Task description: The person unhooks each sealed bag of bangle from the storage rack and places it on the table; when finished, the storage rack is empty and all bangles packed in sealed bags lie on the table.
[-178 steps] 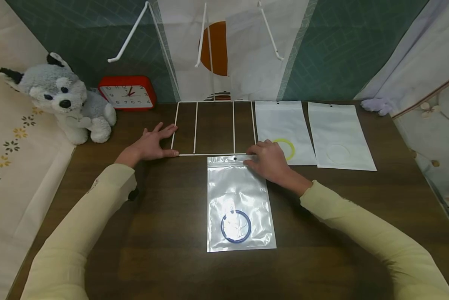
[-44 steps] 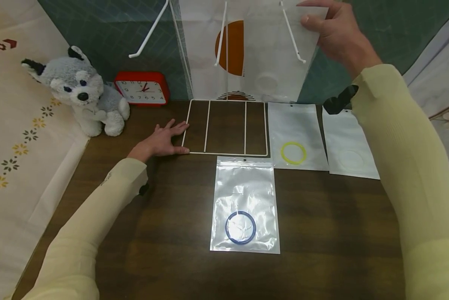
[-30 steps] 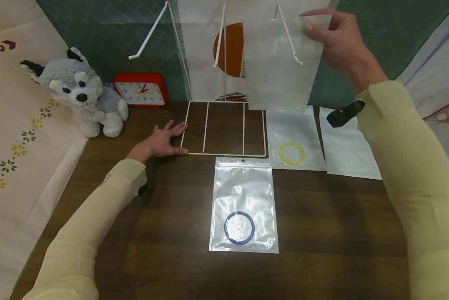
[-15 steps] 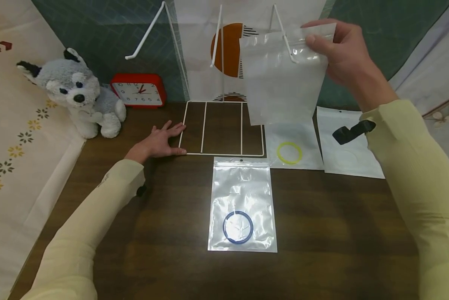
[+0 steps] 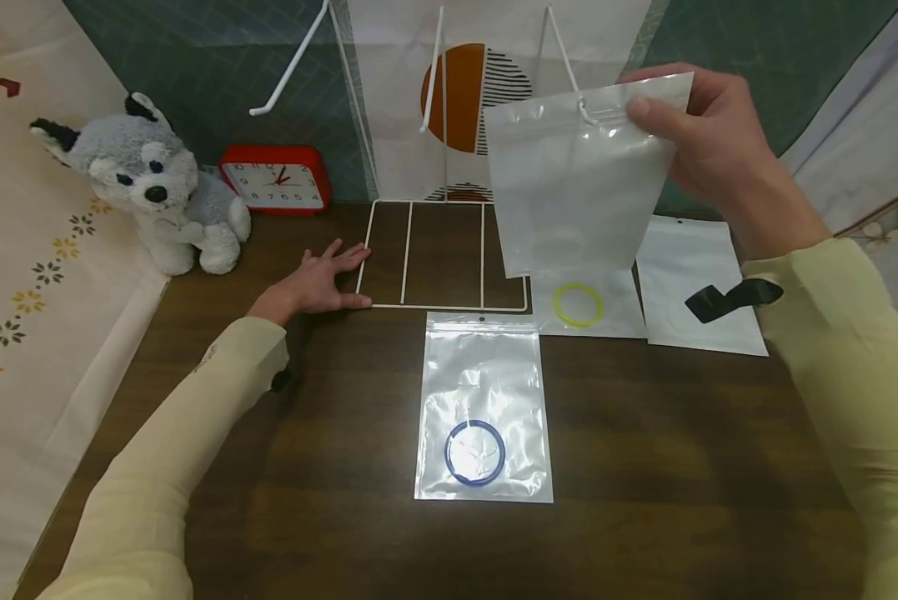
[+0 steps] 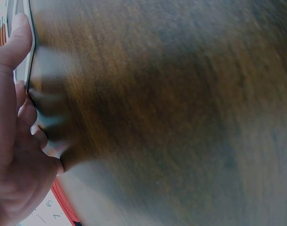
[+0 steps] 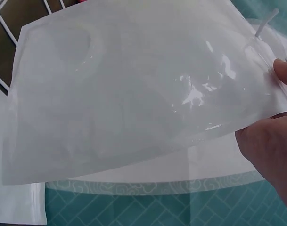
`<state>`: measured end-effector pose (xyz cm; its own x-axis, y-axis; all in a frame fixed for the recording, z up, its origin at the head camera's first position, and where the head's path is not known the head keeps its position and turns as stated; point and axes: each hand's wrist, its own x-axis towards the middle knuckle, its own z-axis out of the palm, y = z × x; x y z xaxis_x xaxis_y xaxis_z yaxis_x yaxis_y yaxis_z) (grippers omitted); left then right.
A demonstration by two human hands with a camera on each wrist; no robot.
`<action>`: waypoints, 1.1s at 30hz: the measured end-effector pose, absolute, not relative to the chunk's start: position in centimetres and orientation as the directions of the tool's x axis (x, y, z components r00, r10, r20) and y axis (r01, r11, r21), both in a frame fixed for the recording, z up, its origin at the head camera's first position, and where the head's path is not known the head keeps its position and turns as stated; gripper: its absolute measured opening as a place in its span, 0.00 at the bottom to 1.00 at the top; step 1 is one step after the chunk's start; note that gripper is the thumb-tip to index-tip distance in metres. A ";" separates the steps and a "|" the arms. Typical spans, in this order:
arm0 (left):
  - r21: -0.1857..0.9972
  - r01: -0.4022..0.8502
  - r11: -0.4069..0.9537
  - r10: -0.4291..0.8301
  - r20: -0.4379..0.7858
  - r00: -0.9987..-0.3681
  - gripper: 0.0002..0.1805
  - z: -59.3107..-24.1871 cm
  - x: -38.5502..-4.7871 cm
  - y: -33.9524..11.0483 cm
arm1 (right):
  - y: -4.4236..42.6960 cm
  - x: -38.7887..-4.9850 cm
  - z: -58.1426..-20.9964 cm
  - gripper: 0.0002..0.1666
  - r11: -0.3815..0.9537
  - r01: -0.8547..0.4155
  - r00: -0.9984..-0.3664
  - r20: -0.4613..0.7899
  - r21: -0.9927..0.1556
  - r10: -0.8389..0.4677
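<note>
My right hand (image 5: pixel 726 150) pinches the top right corner of a white zip bag (image 5: pixel 576 192), thumb in front. A faint ring shape shows in this bag in the right wrist view. The rack's right prong (image 5: pixel 561 52) meets the bag's top edge, its tip showing in front of the bag; I cannot tell whether it passes through the hole. My left hand (image 5: pixel 309 286), fingers spread, rests at the left edge of the white wire rack's base (image 5: pixel 445 307). A silver zip bag (image 5: pixel 482 375) with a blue ring (image 5: pixel 474 485) lies before the rack.
A white bag with a yellow ring (image 5: pixel 578 323) lies right of the rack, partly behind the held bag. Another white bag (image 5: pixel 689 275) lies beyond it. A plush husky (image 5: pixel 156 196) and a red clock (image 5: pixel 276 150) stand at left. Two prongs (image 5: pixel 291 62) carry nothing.
Earlier my right hand was at the rack's front right corner. Since then it has held a white bag high by the right prong, and has drawn it downward and nearer. My left hand keeps its place.
</note>
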<state>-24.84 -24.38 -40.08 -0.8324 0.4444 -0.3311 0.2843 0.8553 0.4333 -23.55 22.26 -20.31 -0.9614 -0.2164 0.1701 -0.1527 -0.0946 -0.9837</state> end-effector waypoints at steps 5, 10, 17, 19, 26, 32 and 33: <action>0.427 0.282 0.859 0.440 -0.336 -0.832 0.53 -40.1 -24.9 -24.5 | 22.2 -22.2 -20.3 0.21 -0.152 -0.186 -0.948 0.218 -0.971 -0.232; 0.422 0.284 0.861 0.442 -0.341 -0.830 0.53 -40.1 -25.1 -24.6 | 22.3 -21.4 -20.4 0.18 -0.247 -0.221 -0.921 0.285 -0.944 -0.267; 0.424 0.288 0.859 0.446 -0.342 -0.827 0.53 -40.2 -25.3 -24.6 | 22.7 -20.3 -20.3 0.16 -0.344 -0.188 -0.916 0.291 -0.920 -0.278; 0.423 0.288 0.859 0.446 -0.343 -0.827 0.53 -40.2 -25.3 -24.6 | 22.8 -20.0 -20.4 0.17 -0.355 -0.183 -0.914 0.292 -0.917 -0.283; 0.432 0.278 0.858 0.442 -0.347 -0.827 0.53 -40.2 -25.3 -24.4 | 23.2 -18.7 -21.0 0.16 -0.366 -0.248 -0.901 0.352 -0.897 -0.254; 0.436 0.275 0.857 0.443 -0.348 -0.826 0.53 -40.3 -25.1 -24.4 | 24.2 -17.7 -21.5 0.17 -0.357 -0.221 -0.909 0.325 -0.907 -0.262; 0.437 0.274 0.857 0.442 -0.349 -0.826 0.53 -40.3 -25.1 -24.5 | 24.5 -17.7 -21.6 0.17 -0.373 -0.206 -0.906 0.320 -0.905 -0.276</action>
